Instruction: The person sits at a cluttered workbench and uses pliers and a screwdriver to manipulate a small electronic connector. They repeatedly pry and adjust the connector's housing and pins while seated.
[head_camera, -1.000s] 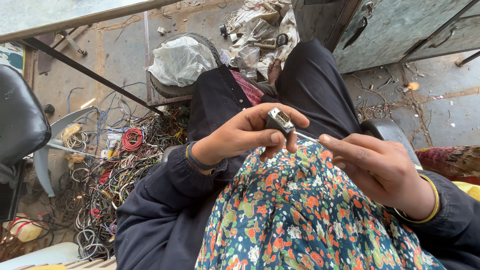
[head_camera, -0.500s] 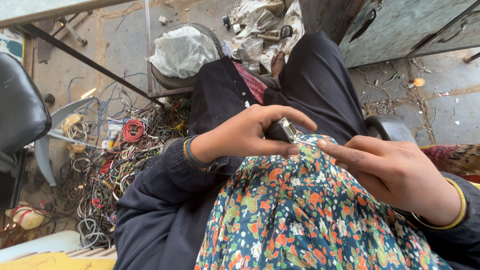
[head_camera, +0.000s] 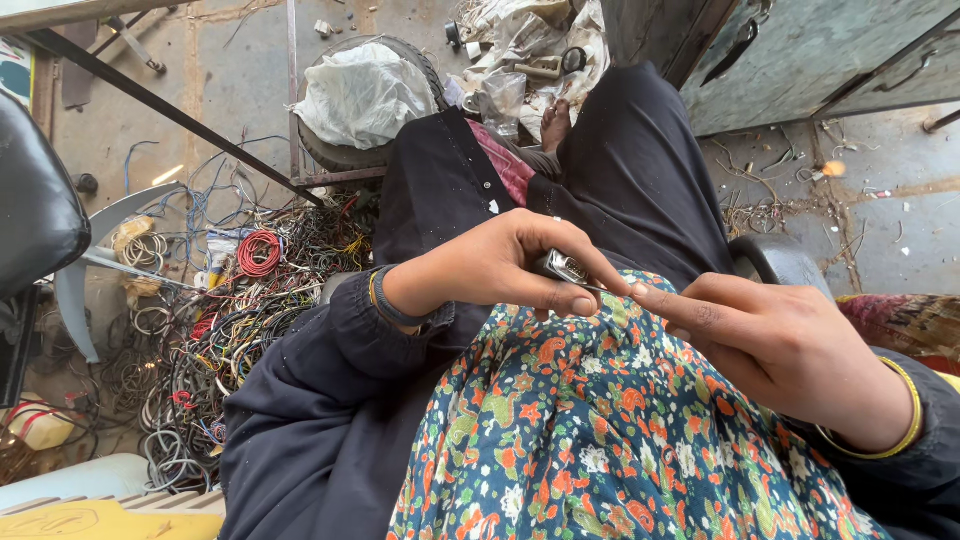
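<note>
hands lowered toward lap, left hand (head_camera: 500, 270) fingers pinching small shiny metal piece (head_camera: 562, 267), right hand (head_camera: 790, 350) fingers spread

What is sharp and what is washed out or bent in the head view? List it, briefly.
Head view: even daylight, soft shadows; both hands sharp, the left hand gripping a small metal piece, the right hand beside it; the floral cloth and wire pile crisp; the white bag slightly overexposed; wide-angle bending shows at the edges, on the dark bar.
</note>
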